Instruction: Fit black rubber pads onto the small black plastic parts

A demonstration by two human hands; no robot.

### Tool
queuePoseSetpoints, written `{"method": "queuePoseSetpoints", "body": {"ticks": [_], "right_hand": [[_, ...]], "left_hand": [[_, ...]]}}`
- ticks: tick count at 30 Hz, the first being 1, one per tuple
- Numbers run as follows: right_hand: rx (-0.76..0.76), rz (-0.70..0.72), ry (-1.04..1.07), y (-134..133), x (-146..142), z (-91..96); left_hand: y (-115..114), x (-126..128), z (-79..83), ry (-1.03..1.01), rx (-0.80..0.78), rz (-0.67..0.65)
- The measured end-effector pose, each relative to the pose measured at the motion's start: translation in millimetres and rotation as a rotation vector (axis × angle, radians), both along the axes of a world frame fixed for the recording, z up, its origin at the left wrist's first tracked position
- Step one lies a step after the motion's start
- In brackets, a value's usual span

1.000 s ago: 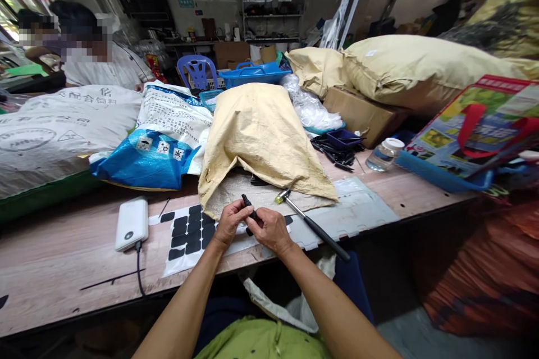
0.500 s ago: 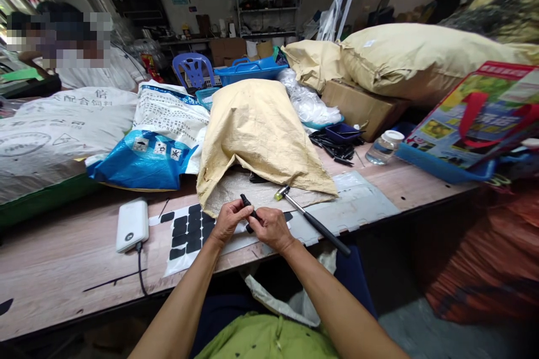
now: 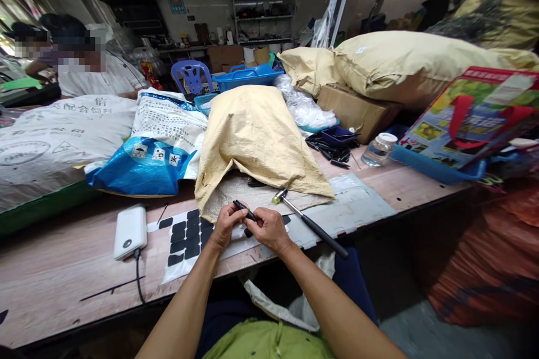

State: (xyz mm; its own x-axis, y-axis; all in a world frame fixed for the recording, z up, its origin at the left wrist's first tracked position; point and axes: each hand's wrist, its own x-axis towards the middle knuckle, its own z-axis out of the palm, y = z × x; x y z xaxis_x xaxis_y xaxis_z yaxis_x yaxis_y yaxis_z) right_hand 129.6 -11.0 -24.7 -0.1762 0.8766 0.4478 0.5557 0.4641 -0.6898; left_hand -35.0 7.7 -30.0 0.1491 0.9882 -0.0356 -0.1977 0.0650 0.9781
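A short black rod-shaped piece (image 3: 244,209) is held between both hands above the table's front edge. My left hand (image 3: 227,226) pinches its far left part, and my right hand (image 3: 269,228) has fingers closed round its other end. Its exact kind is not clear. Under and left of my hands lies a white sheet of black stickers (image 3: 185,239). A hammer (image 3: 311,221) with a yellow-tipped head and black handle rests right of my right hand. Just beyond, a beige woven sack (image 3: 256,134) lies with its mouth towards me, some black pieces showing inside.
A white power bank (image 3: 130,231) with a cable lies at left. Behind are a blue-and-white sack (image 3: 155,148), black parts (image 3: 326,148), a clear jar (image 3: 379,149) and a blue tray (image 3: 442,167) carrying a printed bag. Co-workers sit at back left.
The black piece has tilted flatter between my fingers. Both hands stay close together at nearly the same place, and the camera view has shifted slightly.
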Motion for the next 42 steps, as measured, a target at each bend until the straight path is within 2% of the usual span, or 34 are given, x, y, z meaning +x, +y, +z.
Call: {"method": "queuePoseSetpoints", "body": {"ticks": [14, 30, 42], "right_hand": [[-0.007, 0.074, 0.157, -1.3, 2.1, 3.1], [0.066, 0.027, 0.001, -4.2, 1.5, 2.1], [0.106, 0.042, -0.052, -4.4, 2.5, -1.5]], "left_hand": [[0.0, -1.0, 0.6, -0.03, -0.015, 0.027], [3.2, 0.9, -6.9, 0.062, -0.039, 0.061], [-0.4, 6.4, 6.1, 0.146, -0.045, 0.02]]}}
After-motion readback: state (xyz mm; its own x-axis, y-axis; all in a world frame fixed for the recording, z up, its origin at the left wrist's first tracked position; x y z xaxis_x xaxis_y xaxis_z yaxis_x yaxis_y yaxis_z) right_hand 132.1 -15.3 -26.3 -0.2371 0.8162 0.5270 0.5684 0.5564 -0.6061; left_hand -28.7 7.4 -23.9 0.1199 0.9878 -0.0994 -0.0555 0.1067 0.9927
